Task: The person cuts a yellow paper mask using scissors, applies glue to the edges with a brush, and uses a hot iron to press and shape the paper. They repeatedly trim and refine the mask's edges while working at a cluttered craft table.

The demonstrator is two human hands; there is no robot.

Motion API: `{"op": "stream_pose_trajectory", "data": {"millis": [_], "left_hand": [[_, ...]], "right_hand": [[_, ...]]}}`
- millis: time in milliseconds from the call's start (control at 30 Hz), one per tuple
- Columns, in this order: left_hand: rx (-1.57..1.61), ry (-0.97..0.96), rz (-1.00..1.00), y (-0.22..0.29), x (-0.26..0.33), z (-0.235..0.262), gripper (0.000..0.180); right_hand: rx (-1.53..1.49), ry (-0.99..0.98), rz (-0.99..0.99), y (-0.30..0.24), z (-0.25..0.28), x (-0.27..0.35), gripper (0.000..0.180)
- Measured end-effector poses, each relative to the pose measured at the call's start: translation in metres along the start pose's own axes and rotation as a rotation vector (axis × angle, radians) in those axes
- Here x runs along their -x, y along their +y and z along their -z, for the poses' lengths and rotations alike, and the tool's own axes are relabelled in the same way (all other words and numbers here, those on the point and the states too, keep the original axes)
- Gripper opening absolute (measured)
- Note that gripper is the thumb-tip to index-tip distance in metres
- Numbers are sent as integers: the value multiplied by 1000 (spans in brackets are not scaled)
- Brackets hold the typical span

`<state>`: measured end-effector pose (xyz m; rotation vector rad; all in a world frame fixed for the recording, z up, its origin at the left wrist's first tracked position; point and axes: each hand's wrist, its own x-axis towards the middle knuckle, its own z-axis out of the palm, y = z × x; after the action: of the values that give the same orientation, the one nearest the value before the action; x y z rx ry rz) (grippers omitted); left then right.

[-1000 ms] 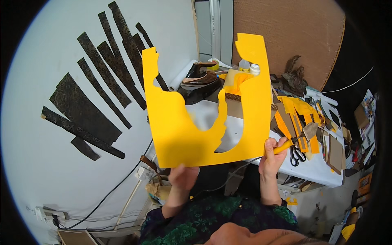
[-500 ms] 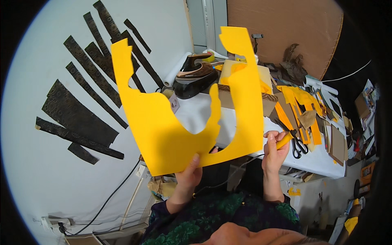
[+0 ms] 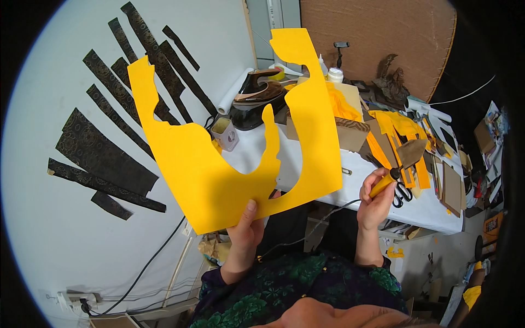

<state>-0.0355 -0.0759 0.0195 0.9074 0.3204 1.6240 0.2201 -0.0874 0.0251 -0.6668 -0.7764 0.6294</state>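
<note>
A solid yellow sheet (image 3: 213, 191) stands out against black, faintly gold-patterned strips (image 3: 112, 85) on a white wall (image 3: 71, 65) at 10 o'clock; a tool handle (image 3: 383, 185) glows yellow at 3, green florals cover a dark purple shirt (image 3: 306, 277) at 6, a board (image 3: 377, 33) is brown at 1.

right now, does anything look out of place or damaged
Yellow scraps lie below the edge of the table, apart from the yellow strips on top, so they look dropped. The yellow sheet in the left hand has an uneven outline, perhaps intentional.
</note>
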Motion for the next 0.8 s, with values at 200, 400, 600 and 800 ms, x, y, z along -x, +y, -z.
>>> {"op": "stream_pose_trajectory", "data": {"millis": [200,400,600,800], "left_hand": [[-16,-23,5,-2,2,-1,45],[-160,-83,-28,-7,8,1,44],[-290,-191,-65,-6,8,-4,45],[-320,-160,-76,-5,9,-13,37]], "right_hand": [[-59,-160,-56,-26,-30,3,33],[129,-321,-240,-36,-83,-11,14],[151,-418,-342,-23,-101,-14,15],[250,-402,-212,-11,-101,-10,10]]}}
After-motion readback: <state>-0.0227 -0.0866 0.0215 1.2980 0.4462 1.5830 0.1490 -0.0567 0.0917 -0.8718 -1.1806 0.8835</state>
